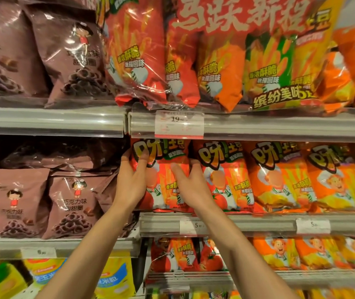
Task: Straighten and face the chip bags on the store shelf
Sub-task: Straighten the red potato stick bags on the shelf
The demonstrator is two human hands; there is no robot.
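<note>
Both hands are on the same red bag (163,175), the leftmost one in the middle-shelf row of orange and red chip bags. My left hand (132,180) grips its left edge, thumb across the front near the logo and fingers curled behind. My right hand (190,182) grips its right edge, thumb on the front and fingers tucked into the gap beside the next bag (221,175).

I judge I am in the middle of squaring this one bag: it stands on the shelf rail (258,223), front showing, top just under the price tag (179,124) of the shelf above. To its right the row already faces out, though the bags lean a little. To its left sit brown bags (68,201), a different product.

Next I would need to turn the bag flat to the front, stand it upright, and bring its foot up to the rail. The foil is slick and puffy, so a light, even grip seems wise. Then the leaning neighbours.
</note>
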